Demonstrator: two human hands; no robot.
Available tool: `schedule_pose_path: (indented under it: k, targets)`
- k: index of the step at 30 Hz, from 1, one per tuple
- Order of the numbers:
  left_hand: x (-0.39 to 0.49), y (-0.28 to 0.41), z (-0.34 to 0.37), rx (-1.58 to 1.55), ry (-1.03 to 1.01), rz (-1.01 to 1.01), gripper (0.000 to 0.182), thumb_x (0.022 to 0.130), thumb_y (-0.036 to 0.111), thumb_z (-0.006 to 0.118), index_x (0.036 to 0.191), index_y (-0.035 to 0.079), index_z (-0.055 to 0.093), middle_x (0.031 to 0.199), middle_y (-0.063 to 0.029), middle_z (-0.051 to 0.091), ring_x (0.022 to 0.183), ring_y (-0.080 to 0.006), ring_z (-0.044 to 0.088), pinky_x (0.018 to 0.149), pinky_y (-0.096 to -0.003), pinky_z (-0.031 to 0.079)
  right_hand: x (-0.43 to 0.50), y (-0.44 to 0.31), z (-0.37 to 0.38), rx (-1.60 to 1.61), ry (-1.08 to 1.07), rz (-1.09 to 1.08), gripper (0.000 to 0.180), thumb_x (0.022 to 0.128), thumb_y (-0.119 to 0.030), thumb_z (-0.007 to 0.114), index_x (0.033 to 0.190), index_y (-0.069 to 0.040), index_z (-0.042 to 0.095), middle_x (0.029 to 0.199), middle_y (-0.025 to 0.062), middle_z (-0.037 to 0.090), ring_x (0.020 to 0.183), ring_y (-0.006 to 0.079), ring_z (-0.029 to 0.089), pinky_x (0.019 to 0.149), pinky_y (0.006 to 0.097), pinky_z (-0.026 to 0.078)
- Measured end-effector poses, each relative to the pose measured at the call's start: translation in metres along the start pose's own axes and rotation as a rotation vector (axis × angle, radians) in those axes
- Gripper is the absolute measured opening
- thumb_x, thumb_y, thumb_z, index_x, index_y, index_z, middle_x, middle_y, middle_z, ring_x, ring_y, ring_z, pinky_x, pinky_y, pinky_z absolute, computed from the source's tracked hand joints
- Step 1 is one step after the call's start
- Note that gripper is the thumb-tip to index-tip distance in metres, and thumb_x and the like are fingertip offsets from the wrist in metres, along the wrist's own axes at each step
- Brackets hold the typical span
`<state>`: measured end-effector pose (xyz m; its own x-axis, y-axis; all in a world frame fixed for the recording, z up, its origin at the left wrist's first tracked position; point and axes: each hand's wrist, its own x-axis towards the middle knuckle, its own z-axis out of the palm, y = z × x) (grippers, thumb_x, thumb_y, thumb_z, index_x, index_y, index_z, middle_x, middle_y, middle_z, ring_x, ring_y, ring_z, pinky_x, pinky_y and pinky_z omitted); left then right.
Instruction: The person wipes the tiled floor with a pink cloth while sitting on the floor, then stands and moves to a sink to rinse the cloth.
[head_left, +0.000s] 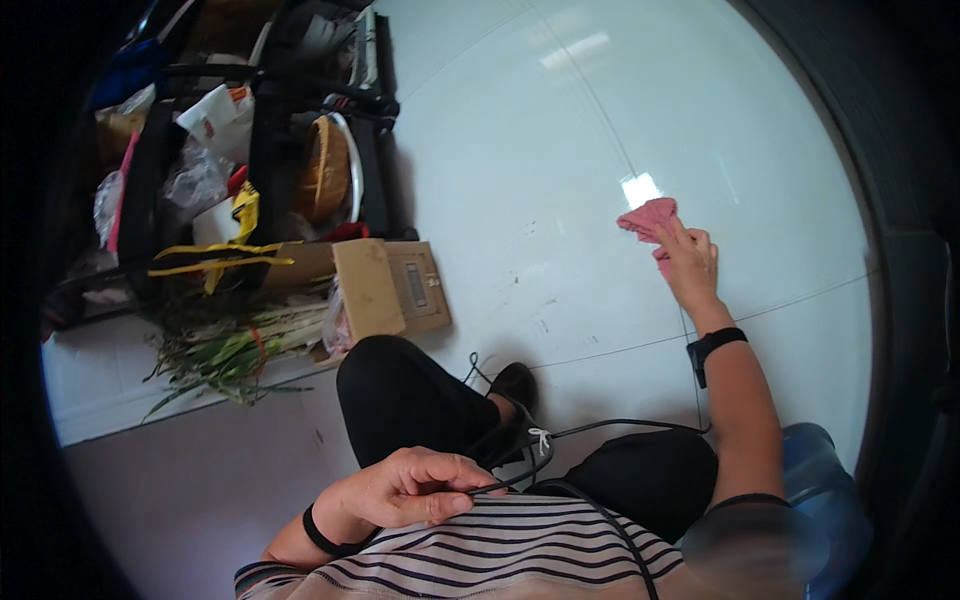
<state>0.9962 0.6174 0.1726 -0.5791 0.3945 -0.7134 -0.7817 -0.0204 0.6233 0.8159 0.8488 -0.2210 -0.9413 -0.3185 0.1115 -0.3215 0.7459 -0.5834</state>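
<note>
A folded pink cloth (648, 220) is gripped in my right hand (690, 262), out in front of me at the right. The cloth appears to lie against the glossy white tiled floor (510, 165). Close to my waist, my left hand (420, 486) pinches a black cable (517, 475) between thumb and fingers. A white tie (538, 436) is knotted around the cable just ahead of that hand. From there the cable loops over my lap and toward my right arm. Small dark and greenish marks (544, 325) dot the floor between my foot and the cloth.
On the left, a black shelf rack (262, 150) carries a wicker basket (327, 169), plastic bags (199, 176) and yellow straps (244, 214). A cardboard box (386, 289) and leafy green stalks (240, 349) sit low beside it. A blue translucent container (814, 465) stands by my right elbow.
</note>
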Motion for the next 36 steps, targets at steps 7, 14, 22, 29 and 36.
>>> schedule_pose_path:
  k: [7,14,22,29,36]
  targets:
    - [-0.014,0.009,0.040,0.004,0.140,0.007,0.030,0.096,0.005,0.055,0.124,-0.004,0.058,0.100,-0.0061,0.063,0.062,-0.0039,0.044,0.055,-0.0177,0.037,0.003,0.005,-0.013,0.029,-0.031,-0.021,0.050,0.072,-0.003,0.070,0.118,-0.020,0.065,0.137,-0.0031,0.052,0.107,0.0234,0.050,0.090,0.0359,0.040]
    - [0.005,0.001,0.005,0.172,-0.037,-0.005,0.030,0.096,0.008,0.056,0.124,-0.003,0.057,0.098,-0.0076,0.062,0.075,-0.0090,0.054,0.065,-0.0219,0.043,0.001,0.003,-0.006,-0.023,-0.020,-0.045,0.051,0.073,0.000,0.067,0.119,-0.020,0.065,0.136,-0.0001,0.053,0.107,0.0242,0.051,0.088,0.0373,0.042]
    - [0.043,-0.011,-0.087,0.348,-0.408,0.206,0.026,0.094,0.006,0.056,0.118,-0.004,0.059,0.090,-0.0117,0.064,0.077,-0.0182,0.059,0.067,-0.0286,0.046,0.012,-0.019,-0.020,-0.304,-0.251,-0.005,0.046,0.086,-0.015,0.057,0.131,-0.022,0.055,0.140,0.0049,0.048,0.110,0.0279,0.052,0.090,0.0399,0.045]
    - [0.053,-0.018,-0.122,0.305,-0.763,0.183,0.024,0.092,0.012,0.057,0.109,-0.005,0.057,0.076,-0.0175,0.060,0.061,-0.0278,0.055,0.056,-0.0362,0.042,-0.006,-0.058,0.001,-0.482,-0.259,0.173,0.044,0.087,-0.020,0.058,0.131,-0.020,0.051,0.130,0.0106,0.050,0.106,0.0314,0.052,0.084,0.0418,0.051]
    - [0.057,-0.028,-0.145,0.254,-0.935,0.183,0.022,0.092,0.011,0.053,0.107,-0.004,0.058,0.078,-0.0202,0.061,0.068,-0.0324,0.058,0.061,-0.0378,0.044,-0.142,-0.162,0.065,-0.218,-0.025,0.136,0.040,0.076,-0.013,0.071,0.114,-0.018,0.061,0.115,0.0130,0.058,0.099,0.0324,0.055,0.069,0.0450,0.047]
